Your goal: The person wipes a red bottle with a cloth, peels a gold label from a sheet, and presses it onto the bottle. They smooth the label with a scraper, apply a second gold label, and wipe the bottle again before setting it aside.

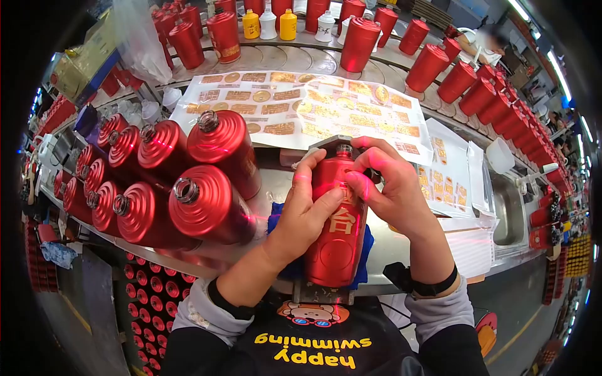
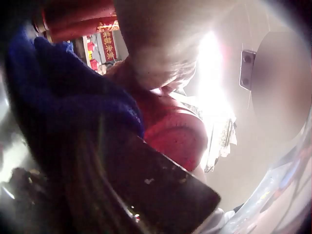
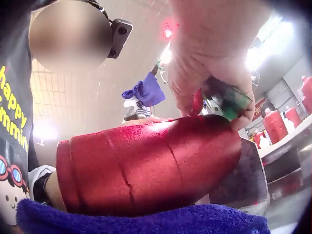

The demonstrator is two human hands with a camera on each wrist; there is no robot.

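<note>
Our left hand (image 1: 299,216) and right hand (image 1: 395,188) hold the red bottle (image 1: 331,258) with gold "台" (image 1: 342,224); below it, our black top (image 1: 276,326) says "happy swimming".

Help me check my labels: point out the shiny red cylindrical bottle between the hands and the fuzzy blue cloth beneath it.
Red bottle (image 1: 333,255): head view, lower body.
Blue cloth (image 3: 146,222): right wrist view, visible strip's middle.

Yellow "happy swimming" lettering (image 1: 315,349) marks black clothing (image 1: 269,319), with black sleeves (image 1: 453,352), grey cuffs (image 1: 441,309) and black wristbands (image 1: 437,287).
</note>
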